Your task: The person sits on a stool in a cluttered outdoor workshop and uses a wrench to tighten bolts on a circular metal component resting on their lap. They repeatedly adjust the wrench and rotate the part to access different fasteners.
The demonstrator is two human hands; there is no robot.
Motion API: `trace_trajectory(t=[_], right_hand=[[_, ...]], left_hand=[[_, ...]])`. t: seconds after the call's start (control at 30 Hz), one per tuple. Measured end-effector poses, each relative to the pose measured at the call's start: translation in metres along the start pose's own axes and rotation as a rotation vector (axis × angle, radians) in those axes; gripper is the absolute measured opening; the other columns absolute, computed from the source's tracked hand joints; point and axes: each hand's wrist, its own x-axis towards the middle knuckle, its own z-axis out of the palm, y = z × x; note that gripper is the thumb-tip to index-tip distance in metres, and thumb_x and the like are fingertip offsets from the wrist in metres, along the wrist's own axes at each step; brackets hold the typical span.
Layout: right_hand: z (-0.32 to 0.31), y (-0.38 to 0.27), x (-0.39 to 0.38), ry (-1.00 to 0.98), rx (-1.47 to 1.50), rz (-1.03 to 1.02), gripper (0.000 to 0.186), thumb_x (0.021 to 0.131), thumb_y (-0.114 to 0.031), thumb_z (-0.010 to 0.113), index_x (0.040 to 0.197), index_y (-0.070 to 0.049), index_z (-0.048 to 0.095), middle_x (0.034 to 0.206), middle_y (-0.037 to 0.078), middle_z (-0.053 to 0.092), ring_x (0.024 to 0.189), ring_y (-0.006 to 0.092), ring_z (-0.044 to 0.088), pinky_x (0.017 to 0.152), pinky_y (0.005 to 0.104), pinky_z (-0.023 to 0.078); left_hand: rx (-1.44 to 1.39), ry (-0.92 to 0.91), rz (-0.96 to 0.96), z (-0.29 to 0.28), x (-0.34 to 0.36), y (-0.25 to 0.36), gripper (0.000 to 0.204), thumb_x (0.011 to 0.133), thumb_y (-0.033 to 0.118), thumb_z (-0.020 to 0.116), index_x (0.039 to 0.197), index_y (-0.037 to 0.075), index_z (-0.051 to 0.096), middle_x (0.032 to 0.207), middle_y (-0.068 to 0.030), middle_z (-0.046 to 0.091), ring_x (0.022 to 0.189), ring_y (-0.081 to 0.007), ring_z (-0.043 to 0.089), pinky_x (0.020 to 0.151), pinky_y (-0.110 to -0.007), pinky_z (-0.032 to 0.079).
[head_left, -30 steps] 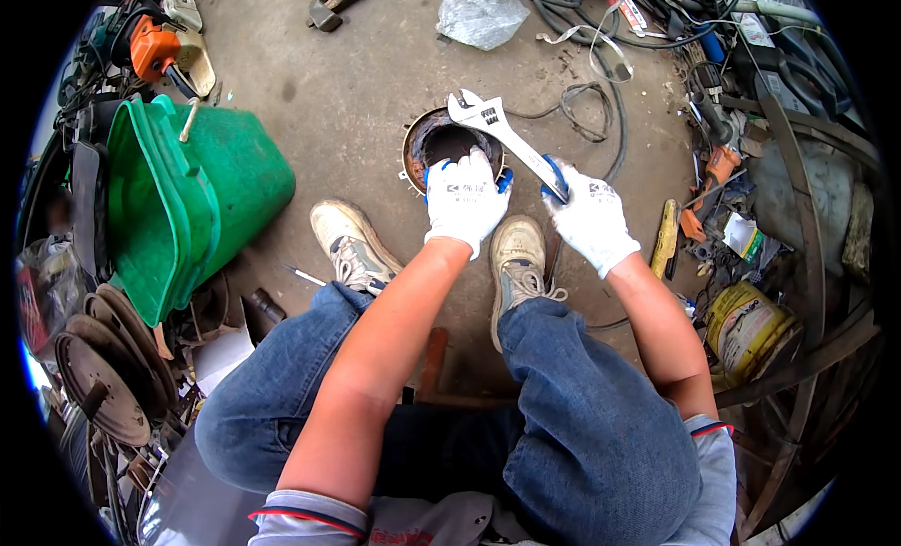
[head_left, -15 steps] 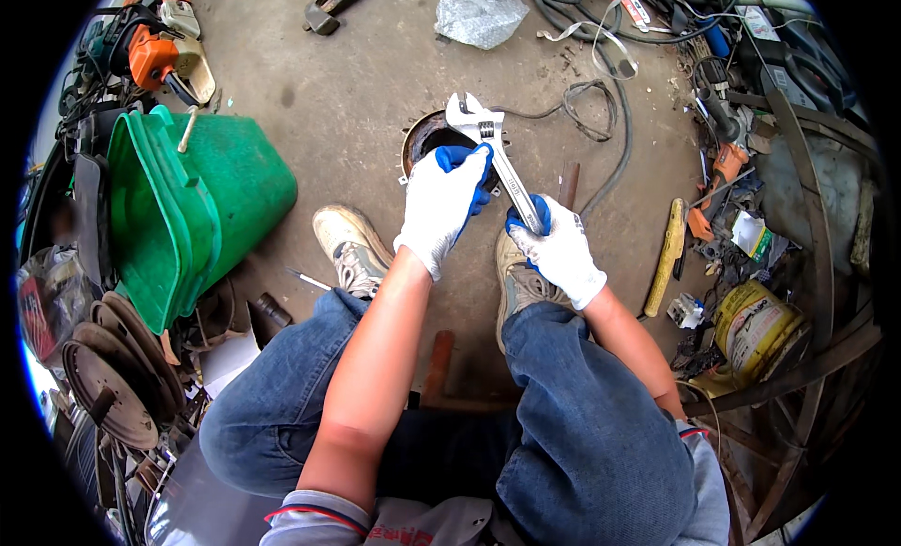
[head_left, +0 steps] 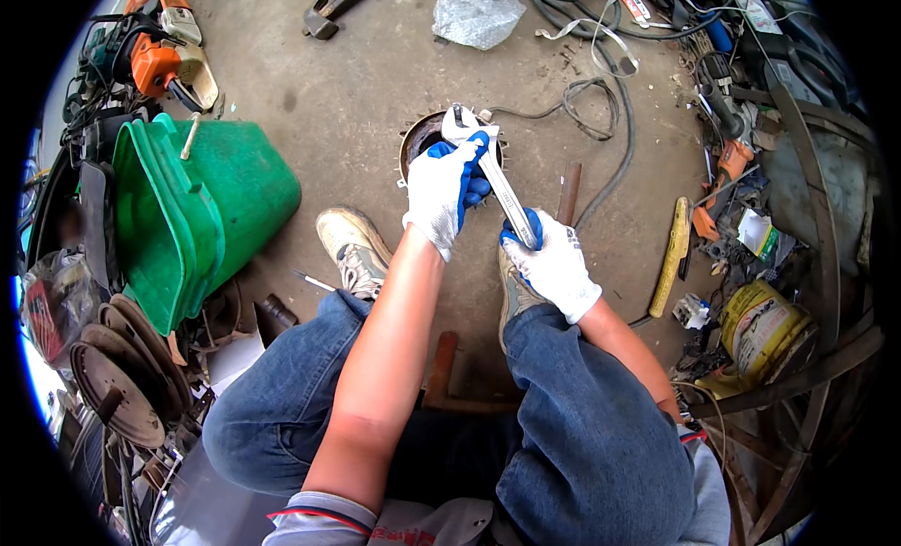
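Adjustable wrench (head_left: 505,191): handle end clasped in right hand (head_left: 556,266); neck pinched by left hand (head_left: 439,189) just below head.

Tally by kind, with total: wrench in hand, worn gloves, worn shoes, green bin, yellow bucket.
Adjustable wrench: 1
Gloves, white and blue: 2
Shoes: 2
Green bin: 1
Yellow bucket: 1
Total: 7
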Motion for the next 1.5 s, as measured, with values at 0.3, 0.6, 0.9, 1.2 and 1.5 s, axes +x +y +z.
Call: trace_trajectory(t=[0.3, 0.6, 0.9, 1.2, 1.5], right_hand=[[0.001, -0.004, -0.002, 0.021, -0.037, -0.029, 0.028, 0.088, -0.019, 0.067, 0.111, -0.003, 0.062, 0.075, 0.015, 0.066, 0.061, 0.0244, 0.069, 0.06, 0.0374, 0.055], [-0.011, -0.006, 0.001, -0.003, -0.128, -0.049, 0.032, 0.087, -0.025, 0.069, 0.111, -0.004, 0.062, 0.087, 0.021, 0.066, 0.081, 0.0392, 0.066, 0.071, 0.0452, 0.052], [-0.003, -0.01, 0.004, 0.024, -0.205, -0.026, 0.033, 0.089, -0.026, 0.066, 0.115, -0.006, 0.061, 0.089, 0.02, 0.067, 0.083, 0.0394, 0.066, 0.073, 0.0464, 0.051], [-0.042, 0.004, 0.028, 0.129, -0.384, -0.195, 0.042, 0.087, -0.032, 0.068, 0.122, -0.009, 0.065, 0.098, 0.016, 0.07, 0.088, 0.0335, 0.068, 0.077, 0.0423, 0.054], [-0.005, 0.019, 0.007, 0.223, -0.498, -0.234, 0.061, 0.089, -0.035, 0.065, 0.144, -0.014, 0.048, 0.09, 0.016, 0.065, 0.079, 0.034, 0.067, 0.071, 0.0446, 0.054]], left_hand=[[0.075, 0.026, -0.106, 0.003, 0.002, 0.011, 0.023, 0.089, 0.032, 0.074, 0.088, 0.01, 0.068, 0.073, -0.0028, 0.067, 0.049, -0.0094, 0.058, 0.041, -0.021, 0.044], [-0.146, -0.101, -0.054, 0.001, 0.009, 0.001, 0.013, 0.091, 0.022, 0.073, 0.09, 0.011, 0.066, 0.072, 0.0024, 0.061, 0.053, -0.0065, 0.048, 0.046, -0.022, 0.037], [-0.089, -0.064, -0.075, 0.004, 0.011, -0.002, 0.011, 0.093, 0.022, 0.069, 0.096, 0.011, 0.068, 0.075, 0.0013, 0.064, 0.057, -0.008, 0.055, 0.051, -0.024, 0.044], [1.335, 0.134, 0.754, -0.005, -0.032, -0.011, 0.057, 0.079, 0.046, 0.075, 0.112, 0.002, 0.063, 0.108, -0.0166, 0.062, 0.101, -0.0347, 0.06, 0.092, -0.045, 0.046], [1.716, 0.056, 0.696, 0.002, -0.016, -0.029, 0.065, 0.075, 0.047, 0.076, 0.115, 0.0, 0.059, 0.11, -0.0185, 0.061, 0.108, -0.0338, 0.058, 0.107, -0.048, 0.035]])
